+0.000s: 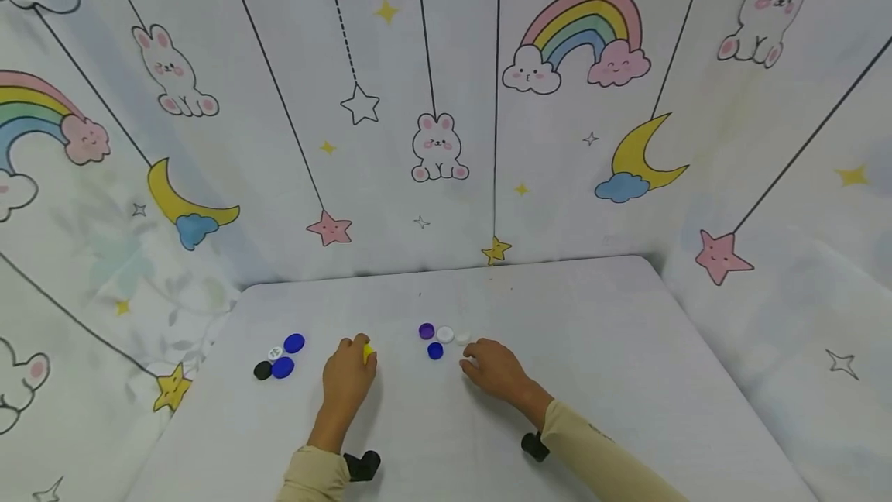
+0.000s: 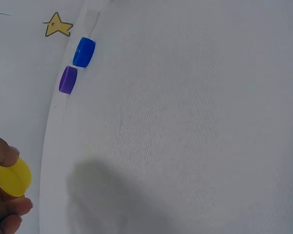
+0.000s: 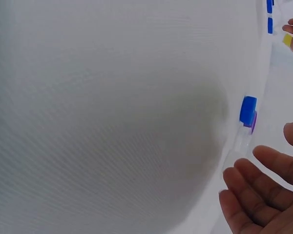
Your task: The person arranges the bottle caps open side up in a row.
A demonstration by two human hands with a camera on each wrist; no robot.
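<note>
My left hand (image 1: 351,372) pinches a yellow bottle cap (image 2: 12,177) between thumb and fingers, held up off the white table. My right hand (image 1: 498,372) has its fingers loosely bent and nothing between them; in the right wrist view its thumb stands apart from the fingers (image 3: 256,192). Just beyond those fingertips is a pale translucent cap (image 1: 463,338). Beside it lie a white cap (image 1: 444,335), a purple cap (image 1: 427,331) and a blue cap (image 1: 435,351), grouped near the middle of the table.
Left of my left hand is a second group: two blue caps (image 1: 294,343), a small white cap (image 1: 276,352) with dark marks, and a black cap (image 1: 262,370). The white-covered table (image 1: 557,308) ends at a patterned cloth backdrop (image 1: 390,192).
</note>
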